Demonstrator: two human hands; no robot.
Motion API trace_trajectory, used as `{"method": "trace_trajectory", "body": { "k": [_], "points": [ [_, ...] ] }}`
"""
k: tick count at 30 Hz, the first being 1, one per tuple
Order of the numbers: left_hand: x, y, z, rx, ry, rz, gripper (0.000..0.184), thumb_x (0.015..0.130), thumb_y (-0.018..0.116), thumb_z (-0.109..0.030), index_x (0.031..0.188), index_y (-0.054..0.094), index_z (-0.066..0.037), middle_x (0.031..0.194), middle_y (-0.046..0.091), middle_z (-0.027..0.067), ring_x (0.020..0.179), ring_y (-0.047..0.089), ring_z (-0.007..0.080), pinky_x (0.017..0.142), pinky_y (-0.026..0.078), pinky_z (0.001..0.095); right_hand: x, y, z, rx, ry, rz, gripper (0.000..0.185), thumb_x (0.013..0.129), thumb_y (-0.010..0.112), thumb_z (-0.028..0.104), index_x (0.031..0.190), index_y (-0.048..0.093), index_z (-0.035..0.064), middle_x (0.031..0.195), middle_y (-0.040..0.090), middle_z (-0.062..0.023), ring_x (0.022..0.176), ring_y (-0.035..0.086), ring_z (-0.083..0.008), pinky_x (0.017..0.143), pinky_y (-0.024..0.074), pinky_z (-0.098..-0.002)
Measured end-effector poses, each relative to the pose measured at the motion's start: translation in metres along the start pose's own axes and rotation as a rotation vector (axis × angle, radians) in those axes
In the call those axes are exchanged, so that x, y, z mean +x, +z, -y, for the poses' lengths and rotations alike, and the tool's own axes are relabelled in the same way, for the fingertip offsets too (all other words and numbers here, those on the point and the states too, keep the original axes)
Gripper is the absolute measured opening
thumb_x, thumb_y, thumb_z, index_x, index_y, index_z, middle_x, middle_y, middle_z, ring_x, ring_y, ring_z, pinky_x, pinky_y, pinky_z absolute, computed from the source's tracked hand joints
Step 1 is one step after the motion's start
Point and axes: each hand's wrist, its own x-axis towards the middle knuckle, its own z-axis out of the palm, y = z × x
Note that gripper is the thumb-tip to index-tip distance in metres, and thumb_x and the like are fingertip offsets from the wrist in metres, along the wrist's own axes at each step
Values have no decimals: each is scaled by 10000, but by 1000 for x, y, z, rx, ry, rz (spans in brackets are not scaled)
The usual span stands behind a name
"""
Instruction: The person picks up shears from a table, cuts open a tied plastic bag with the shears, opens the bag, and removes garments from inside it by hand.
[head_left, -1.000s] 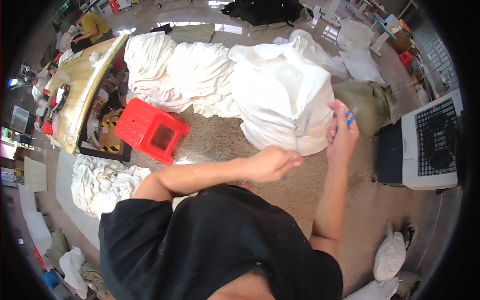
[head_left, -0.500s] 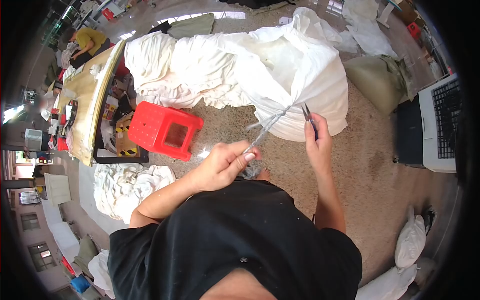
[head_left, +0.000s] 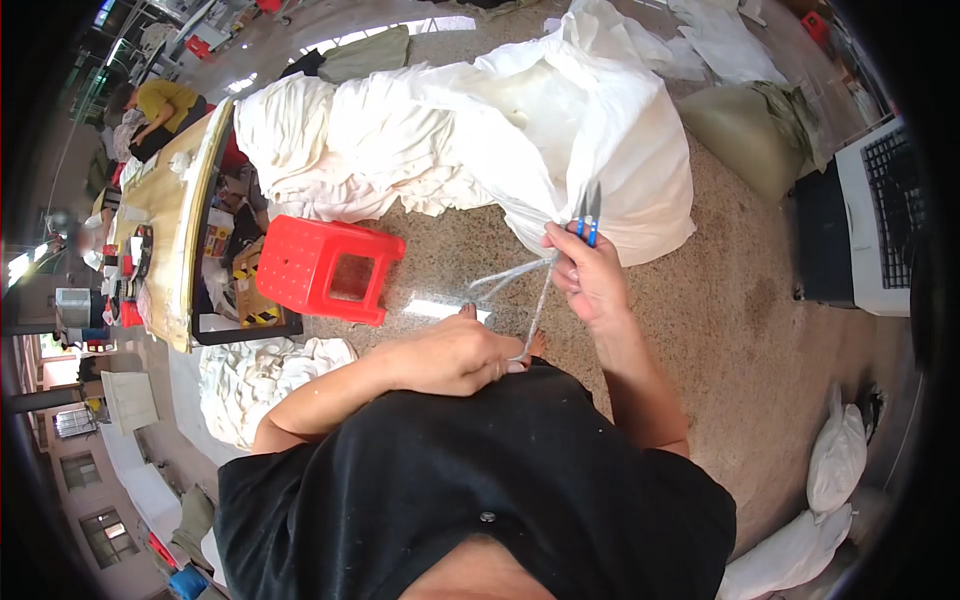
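Note:
My left hand point(head_left: 458, 356) is closed on the end of a grey cord point(head_left: 541, 303), low in front of my black shirt. From there the cord runs up to my right hand point(head_left: 596, 278), and a loose strand hangs off to the left. Held in my right hand are blue-handled thread snips point(head_left: 590, 218), their blades pointing up. The right thumb and finger are also pinched at the top of the cord, beside a big white sack point(head_left: 640, 160). The sack's gathered edge meets the cord there; my fingers hide the exact join.
A red stool point(head_left: 318, 262) stands left of the sack, near a wooden table point(head_left: 165, 240). White cloth point(head_left: 370, 135) is heaped beside the sack, with another cloth pile point(head_left: 262, 390) below the table. An olive sack point(head_left: 745, 130) lies right. A person point(head_left: 165, 110) bends at the far left.
My left hand has drawn down toward my shirt with the cord. My right hand has moved left and in to the cord at the sack, and the snips now point upward.

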Motion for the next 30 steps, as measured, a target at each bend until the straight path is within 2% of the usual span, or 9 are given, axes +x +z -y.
{"method": "trace_trajectory", "body": {
  "k": [2,3,6,11,13,20,22,23,30],
  "points": [
    [5,-6,7,148,-194,108,217,795,537,-194,945,528,-38,742,576,172,729,550,373,659,433,417,-3,1,-2,73,13,-116,119,791,585,110,841,522,22,705,560,-44,378,299,-11,339,217,-165],
    [4,-13,14,117,-146,-97,305,779,579,-255,984,523,-36,790,581,177,722,564,369,652,443,405,-6,-1,-4,68,20,-118,119,791,585,110,841,522,22,705,560,-44,378,299,-11,339,217,-165],
    [30,-31,42,-355,-455,-630,267,840,531,-232,951,575,7,786,606,40,653,494,62,595,419,243,-26,-8,-11,-14,-80,-58,130,813,558,110,883,538,2,693,565,-45,391,310,-10,348,223,-165],
    [88,-6,48,-788,-565,-450,243,827,541,-239,940,576,-28,829,588,21,724,505,102,657,404,241,-54,-1,-15,-462,-252,-58,162,838,540,155,825,582,-2,624,555,-11,459,385,-23,420,307,-190],
    [98,8,55,-1528,-432,-272,183,832,529,-199,934,548,-49,835,571,19,716,515,132,660,412,265,-64,-6,-17,-670,-263,-49,189,833,551,166,761,581,-6,620,560,2,558,460,-45,531,376,-203],
    [93,16,62,-1620,-373,-376,112,850,459,-97,934,490,-29,691,520,16,544,475,99,612,434,286,-59,-40,-24,-641,-479,-220,182,818,563,154,917,567,0,695,553,-37,613,473,-79,557,395,-231],
    [87,17,63,-1567,-319,-338,123,860,434,-101,926,495,-17,654,479,8,448,359,76,572,421,269,-49,-45,-10,-1020,-838,-351,261,810,557,134,1033,518,5,713,519,-64,641,499,-143,566,408,-257],
    [86,17,60,-1565,-323,-337,123,860,434,-101,926,495,-17,654,479,8,448,359,76,572,421,269,-46,-48,-6,-1175,-840,-331,300,791,563,124,1059,488,13,727,497,-93,667,521,-224,576,421,-299],
    [76,15,36,-1473,-411,-429,181,892,409,-169,891,527,-32,595,399,-31,427,266,41,509,345,221,-27,-43,0,-1470,-1029,-187,305,704,629,119,964,492,38,743,527,-92,675,529,-262,578,415,-356]
  ]
}}
